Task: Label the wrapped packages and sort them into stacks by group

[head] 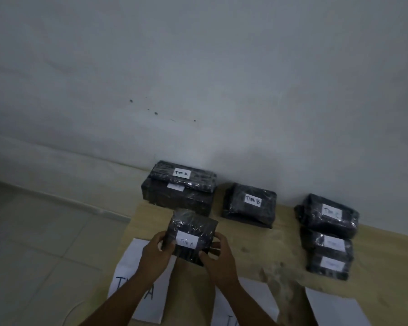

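I hold a black wrapped package (193, 228) with a white "Tim A" label above the table, my left hand (157, 251) gripping its left end and my right hand (218, 256) its right end. Behind it, against the wall, stands a stack of two black packages (178, 192), the top one labelled "Tim A". A single package labelled "Tim B" (249, 205) lies in the middle. At the right sit three labelled packages: the far one (327, 216) reads "Tim C", and the labels on the nearer two (326, 243) (329, 265) are blurred.
Three white paper sheets lie along the wooden table's (257, 250) near edge: one marked "Tim A" (127, 274) at the left, one (257, 300) in the middle, one (337, 309) at the right. A pale tiled floor (45, 231) lies beyond the table's left edge. A white wall (198, 78) backs the table.
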`<state>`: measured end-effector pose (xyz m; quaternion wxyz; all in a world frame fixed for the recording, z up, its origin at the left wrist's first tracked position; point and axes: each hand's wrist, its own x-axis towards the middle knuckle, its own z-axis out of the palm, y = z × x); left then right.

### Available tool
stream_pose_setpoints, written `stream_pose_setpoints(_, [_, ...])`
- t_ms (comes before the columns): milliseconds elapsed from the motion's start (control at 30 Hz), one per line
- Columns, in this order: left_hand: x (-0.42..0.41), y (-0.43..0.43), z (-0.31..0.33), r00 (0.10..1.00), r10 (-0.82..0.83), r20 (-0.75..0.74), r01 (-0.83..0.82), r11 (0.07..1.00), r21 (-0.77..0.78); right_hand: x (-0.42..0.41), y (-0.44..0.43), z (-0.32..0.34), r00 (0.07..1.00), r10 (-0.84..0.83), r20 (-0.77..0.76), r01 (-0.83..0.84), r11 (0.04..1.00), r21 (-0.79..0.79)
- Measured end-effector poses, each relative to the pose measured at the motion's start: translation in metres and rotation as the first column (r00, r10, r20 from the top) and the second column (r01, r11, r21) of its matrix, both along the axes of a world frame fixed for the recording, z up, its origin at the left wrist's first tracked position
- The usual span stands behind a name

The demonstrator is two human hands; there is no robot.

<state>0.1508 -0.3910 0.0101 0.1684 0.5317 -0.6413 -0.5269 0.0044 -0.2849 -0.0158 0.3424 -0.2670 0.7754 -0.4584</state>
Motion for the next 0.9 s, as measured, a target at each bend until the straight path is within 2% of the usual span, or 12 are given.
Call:
stream_pose_setpoints(267, [0.009, -0.066, -0.020, 0.999, 0.040, -0.017, -0.039, 0.997, 0.068, 0.004, -0.080, -0.016, 0.987, 0.150, 0.054, -0.152, 0.988, 0.032])
stream_pose_setpoints(400, [0.007, -0.092, -0.031, 1.000, 0.024, 0.006, -0.024, 0.999, 0.048, 0.004, -0.104, -0.028, 0.984, 0.161, 0.080, -0.165, 0.985, 0.056])
stream_pose_setpoints(633, [0.007, -0.102, -0.050, 0.994, 0.099, 0.036, -0.103, 0.985, 0.138, 0.005, -0.111, -0.041, 0.989, 0.117, 0.088, -0.125, 0.988, 0.086])
stream_pose_setpoints(800, [-0.006, -0.087, -0.036, 0.974, 0.224, 0.020, -0.225, 0.972, 0.063, 0.000, -0.098, -0.045, 0.994, 0.102, 0.036, -0.105, 0.991, 0.083])
stream_pose_setpoints(900, [-0.013, -0.076, -0.027, 0.968, 0.247, -0.049, -0.249, 0.967, -0.058, -0.010, -0.084, -0.043, 0.997, 0.082, 0.006, -0.082, 0.990, 0.114])
